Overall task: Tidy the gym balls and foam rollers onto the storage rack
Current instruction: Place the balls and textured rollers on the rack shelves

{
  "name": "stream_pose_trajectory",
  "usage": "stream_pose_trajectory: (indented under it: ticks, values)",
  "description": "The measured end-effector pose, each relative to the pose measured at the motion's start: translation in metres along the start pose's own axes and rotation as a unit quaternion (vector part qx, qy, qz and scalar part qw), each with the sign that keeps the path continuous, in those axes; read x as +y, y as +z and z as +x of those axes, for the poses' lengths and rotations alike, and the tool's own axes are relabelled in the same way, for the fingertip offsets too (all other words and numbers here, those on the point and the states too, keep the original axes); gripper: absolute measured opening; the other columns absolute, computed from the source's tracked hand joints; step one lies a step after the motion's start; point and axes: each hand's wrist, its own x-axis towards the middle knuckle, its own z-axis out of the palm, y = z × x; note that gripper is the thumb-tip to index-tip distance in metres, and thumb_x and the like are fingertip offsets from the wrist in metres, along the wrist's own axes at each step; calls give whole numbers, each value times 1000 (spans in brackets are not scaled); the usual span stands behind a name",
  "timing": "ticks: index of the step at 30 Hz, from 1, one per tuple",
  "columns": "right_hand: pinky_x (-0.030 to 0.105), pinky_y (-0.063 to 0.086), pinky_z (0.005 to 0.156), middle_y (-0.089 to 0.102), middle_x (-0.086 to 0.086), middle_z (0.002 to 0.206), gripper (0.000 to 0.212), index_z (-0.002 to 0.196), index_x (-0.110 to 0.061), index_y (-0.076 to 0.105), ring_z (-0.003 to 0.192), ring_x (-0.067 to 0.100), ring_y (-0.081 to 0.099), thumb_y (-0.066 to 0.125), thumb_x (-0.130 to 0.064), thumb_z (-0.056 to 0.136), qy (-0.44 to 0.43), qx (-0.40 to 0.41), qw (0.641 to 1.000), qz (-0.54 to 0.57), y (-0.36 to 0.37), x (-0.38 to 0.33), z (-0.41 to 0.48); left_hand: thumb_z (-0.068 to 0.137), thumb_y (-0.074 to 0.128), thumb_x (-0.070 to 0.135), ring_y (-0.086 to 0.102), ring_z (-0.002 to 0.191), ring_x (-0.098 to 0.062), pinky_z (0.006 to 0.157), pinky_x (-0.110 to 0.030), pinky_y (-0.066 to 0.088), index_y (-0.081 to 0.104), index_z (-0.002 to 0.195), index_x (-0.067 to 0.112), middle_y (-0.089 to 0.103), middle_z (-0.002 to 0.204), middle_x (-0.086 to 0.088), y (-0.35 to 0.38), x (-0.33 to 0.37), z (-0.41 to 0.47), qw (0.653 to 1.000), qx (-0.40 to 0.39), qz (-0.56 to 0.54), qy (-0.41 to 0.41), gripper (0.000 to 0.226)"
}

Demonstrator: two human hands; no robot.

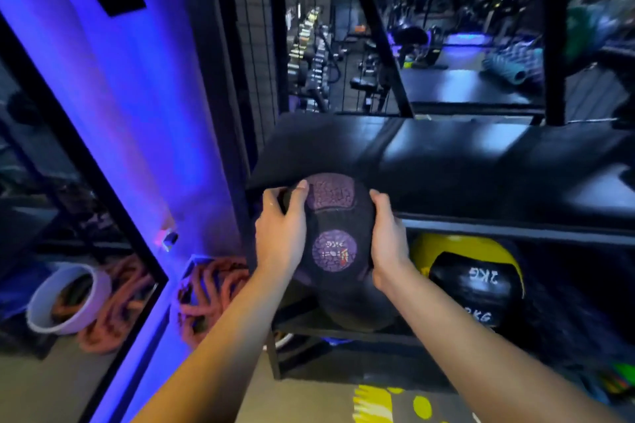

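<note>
Left hand [280, 232], right hand [388, 237]: hands clasp dark medicine ball [335, 216] from both sides. Advice: keep it level, seat it beside yellow ball [464, 247] on storage rack [515, 228].

Gym: dumbbell rows [305, 45], benches [364, 82], medicine ball [477, 271].

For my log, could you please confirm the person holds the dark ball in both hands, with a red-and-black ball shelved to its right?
Not quite: in the head view the shelved ball is yellow and black, not red. The left hand and right hand do hold the dark ball.
</note>
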Motion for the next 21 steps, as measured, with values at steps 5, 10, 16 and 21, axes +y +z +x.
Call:
stream_pose_trajectory:
  ticks: [5,10,16,21]
  values:
    - [50,58,91,78,2,99,66,105,-25,75,94,27,73,67,-76,64,-55,24,998,-26,-15,-66,56,97,53,58,53,105,-22,85,-33,34,56,119,24,62,115,0,62,39,23,998,-7,-66,14,41]
    - [47,58,92,77,1,102,63,104,-31,72,96,25,73,63,-79,64,-62,17,997,-41,-29,-91,114,92,54,66,58,113,-26,95,-39,43,58,119,25,64,118,-1,122,48,61,998,-16,-67,-1,49]
    - [41,53,98,70,2,118,57,122,-28,65,108,21,66,51,-71,87,-96,8,990,-99,-40,-101,155,88,49,72,61,112,-20,101,-43,48,60,116,36,66,118,6,170,61,96,998,-6,51,23,47]
    - [38,44,110,66,-10,131,54,130,-32,64,123,9,58,47,-64,91,-194,-27,969,-150,-32,-102,184,100,49,53,61,106,-21,88,-31,42,68,112,32,66,106,6,184,68,137,998,2,51,-29,31]
